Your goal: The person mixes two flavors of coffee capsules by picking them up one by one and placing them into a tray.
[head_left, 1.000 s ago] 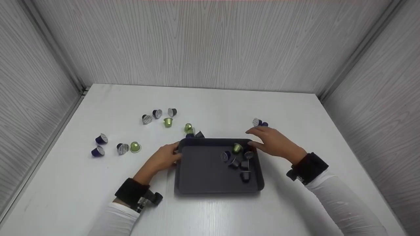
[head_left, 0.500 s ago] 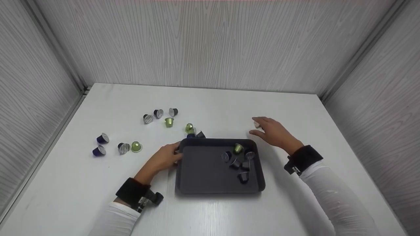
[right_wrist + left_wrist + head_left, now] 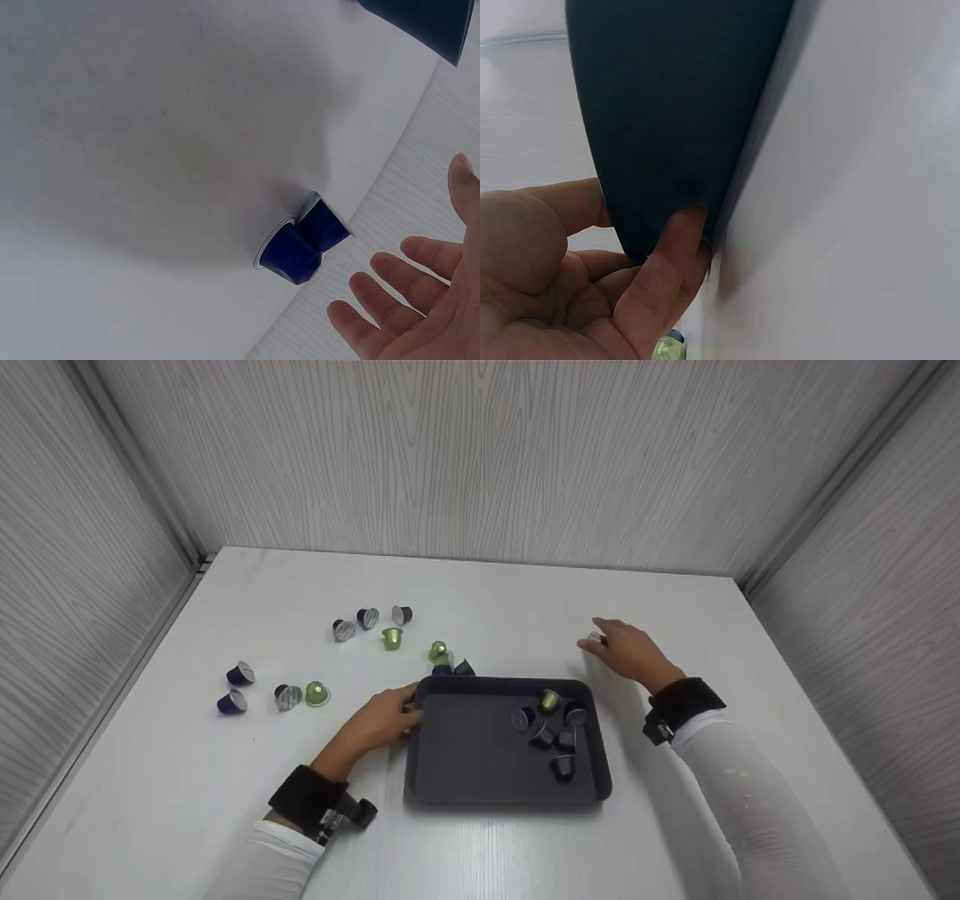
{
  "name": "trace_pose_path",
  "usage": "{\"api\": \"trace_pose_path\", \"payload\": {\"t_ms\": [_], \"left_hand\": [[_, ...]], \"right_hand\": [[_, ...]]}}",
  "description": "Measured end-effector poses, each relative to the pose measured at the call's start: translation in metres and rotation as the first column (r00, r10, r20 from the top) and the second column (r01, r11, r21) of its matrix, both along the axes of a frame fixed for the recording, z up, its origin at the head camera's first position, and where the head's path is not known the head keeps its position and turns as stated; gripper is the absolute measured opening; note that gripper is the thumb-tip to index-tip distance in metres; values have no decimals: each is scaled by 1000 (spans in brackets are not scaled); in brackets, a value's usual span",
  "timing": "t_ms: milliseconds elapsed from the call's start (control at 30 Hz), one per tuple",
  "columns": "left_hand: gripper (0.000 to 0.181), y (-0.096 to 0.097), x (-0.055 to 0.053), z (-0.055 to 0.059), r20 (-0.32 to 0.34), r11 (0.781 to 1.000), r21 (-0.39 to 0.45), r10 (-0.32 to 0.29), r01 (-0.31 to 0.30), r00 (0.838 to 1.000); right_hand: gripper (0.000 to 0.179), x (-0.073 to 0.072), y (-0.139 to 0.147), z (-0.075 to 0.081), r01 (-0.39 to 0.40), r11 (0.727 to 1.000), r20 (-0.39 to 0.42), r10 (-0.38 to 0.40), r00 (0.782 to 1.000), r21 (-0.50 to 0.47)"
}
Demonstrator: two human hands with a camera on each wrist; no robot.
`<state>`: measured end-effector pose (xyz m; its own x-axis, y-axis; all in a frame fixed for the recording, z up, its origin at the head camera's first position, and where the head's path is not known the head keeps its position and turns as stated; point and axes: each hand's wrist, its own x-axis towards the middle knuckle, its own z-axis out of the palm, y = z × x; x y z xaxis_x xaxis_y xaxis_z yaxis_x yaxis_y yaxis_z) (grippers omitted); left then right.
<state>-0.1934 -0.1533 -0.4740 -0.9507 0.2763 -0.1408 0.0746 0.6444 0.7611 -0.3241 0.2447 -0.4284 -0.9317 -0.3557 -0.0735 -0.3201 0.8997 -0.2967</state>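
My left hand (image 3: pixel 379 721) grips the left edge of a dark grey tray (image 3: pixel 465 761). The left wrist view shows its fingers curled against the tray's outer side (image 3: pixel 667 97). Several coffee capsules lie in the right half of the tray, among them a green capsule (image 3: pixel 550 701) and a dark capsule (image 3: pixel 562 767). Beyond the tray's back right corner, my right hand (image 3: pixel 634 655) reaches over the table with fingers and thumb spread. In the right wrist view, two blue coffee capsules (image 3: pixel 289 253) lie against each other beside those fingertips; the head view has them mostly hidden by the hand.
More capsules lie scattered on the white table (image 3: pixel 510 600): dark ones and a green capsule (image 3: pixel 392 638) at the back left, two blue capsules (image 3: pixel 241 673) farther left, and a small cluster (image 3: pixel 441 654) right behind the tray. Grey wood-grain panels (image 3: pixel 480 457) enclose the table.
My right hand has moved from the tray's back right corner, away and to the right, to the two blue capsules. My left hand keeps its grip on the tray.
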Motion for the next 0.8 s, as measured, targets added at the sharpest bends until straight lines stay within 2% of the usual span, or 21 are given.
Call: {"api": "trace_pose_path", "payload": {"t_ms": [267,633,700,800], "left_hand": [[55,-2,2,0,-47,1000,-19,-3,2,999],[53,-1,1,0,-75,999,-38,-15,12,997],[53,-1,0,-1,-74,999,-44,-17,14,997],[53,-1,0,-1,-19,1000,-6,-9,9,1000]], "right_hand": [[74,-13,1,-15,31,1000,4,-31,1000,2],[62,-21,0,-26,104,994,-20,-103,994,44],[59,-21,-1,-28,106,993,-25,-105,994,48],[54,-21,-2,-31,110,993,-35,-109,993,40]]}}
